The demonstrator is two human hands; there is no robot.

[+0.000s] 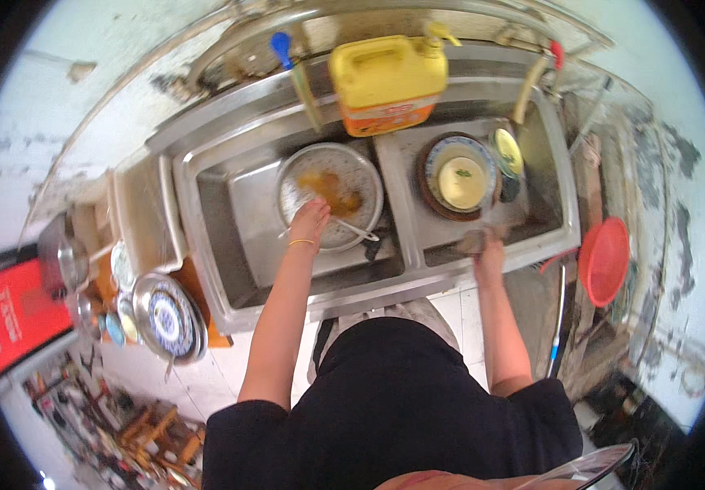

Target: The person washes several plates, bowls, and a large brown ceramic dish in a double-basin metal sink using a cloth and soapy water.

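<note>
My left hand (311,222) is over a round metal basin (361,174) in the left sink bowl, its fingers closed around a pale, thin-handled utensil (355,229). Yellow-brown residue lies in the basin. On the right, my right hand (488,245) is blurred at the front rim of the right sink bowl, near a greyish, blurred thing; whether it grips this cannot be told. Beyond that hand, a blue-rimmed bowl (431,160) with a cream-coloured dish (460,184) inside it rests on a brown round vessel. A yellow oval dish (507,152) leans beside them.
A yellow pump jug (383,79) stands at the sink's back, beside a blue-ended brush (281,50). A faucet with a red handle (556,55) is at the back right. Stacked plates (172,318) are at the left, a red plastic basin (604,261) at the right.
</note>
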